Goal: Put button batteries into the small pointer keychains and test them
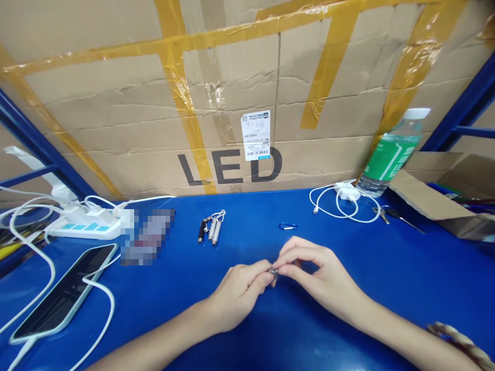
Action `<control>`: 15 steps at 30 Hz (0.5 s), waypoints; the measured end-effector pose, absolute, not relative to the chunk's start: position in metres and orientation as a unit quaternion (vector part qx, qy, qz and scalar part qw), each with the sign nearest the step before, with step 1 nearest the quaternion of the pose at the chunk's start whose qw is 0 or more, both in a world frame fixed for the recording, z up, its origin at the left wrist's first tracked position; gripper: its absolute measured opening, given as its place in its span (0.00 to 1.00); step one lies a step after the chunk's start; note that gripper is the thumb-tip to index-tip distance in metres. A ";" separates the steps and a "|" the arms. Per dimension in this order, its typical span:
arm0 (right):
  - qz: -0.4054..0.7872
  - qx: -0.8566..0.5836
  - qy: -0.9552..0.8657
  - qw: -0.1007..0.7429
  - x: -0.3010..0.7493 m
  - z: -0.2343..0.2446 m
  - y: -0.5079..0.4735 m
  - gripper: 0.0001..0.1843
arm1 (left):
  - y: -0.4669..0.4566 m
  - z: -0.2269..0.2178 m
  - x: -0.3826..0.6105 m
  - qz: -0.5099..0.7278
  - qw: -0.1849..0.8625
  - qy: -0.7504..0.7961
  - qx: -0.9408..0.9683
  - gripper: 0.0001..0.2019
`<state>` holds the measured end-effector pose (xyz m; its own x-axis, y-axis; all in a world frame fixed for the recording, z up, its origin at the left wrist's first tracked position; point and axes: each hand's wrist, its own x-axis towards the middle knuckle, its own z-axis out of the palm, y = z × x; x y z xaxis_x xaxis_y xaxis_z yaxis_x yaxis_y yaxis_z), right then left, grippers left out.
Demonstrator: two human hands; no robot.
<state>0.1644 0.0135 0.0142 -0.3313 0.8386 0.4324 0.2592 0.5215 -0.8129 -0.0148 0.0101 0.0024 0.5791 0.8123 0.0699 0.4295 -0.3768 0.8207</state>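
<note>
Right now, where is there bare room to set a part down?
Bare: the strip between the small cylinders and the blue carabiner, and the area between the right hand and open carton. Crowded: the left, with phone, cables and power strip; the back right, with white charger, bottle and metal items.

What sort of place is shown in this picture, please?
Probably a workshop or storeroom: there is a blue table, a large taped cardboard box marked LED behind it, and a white power strip at its left.
</note>
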 end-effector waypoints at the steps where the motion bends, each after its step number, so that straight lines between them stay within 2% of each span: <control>1: 0.316 -0.368 -0.750 0.450 0.166 0.014 0.016 0.09 | 0.010 0.003 -0.015 0.249 0.405 0.397 0.785 0.13; 4: 0.278 -0.395 -0.756 0.442 0.176 0.012 0.027 0.09 | 0.011 0.005 -0.014 0.284 0.415 0.434 0.747 0.12; 11: 0.200 -0.471 -0.809 0.289 0.197 -0.005 0.050 0.06 | 0.016 0.002 -0.012 0.322 0.384 0.523 0.689 0.09; 15: 0.180 -0.489 -0.800 0.297 0.198 -0.010 0.053 0.08 | 0.020 -0.002 -0.015 0.350 0.351 0.524 0.693 0.08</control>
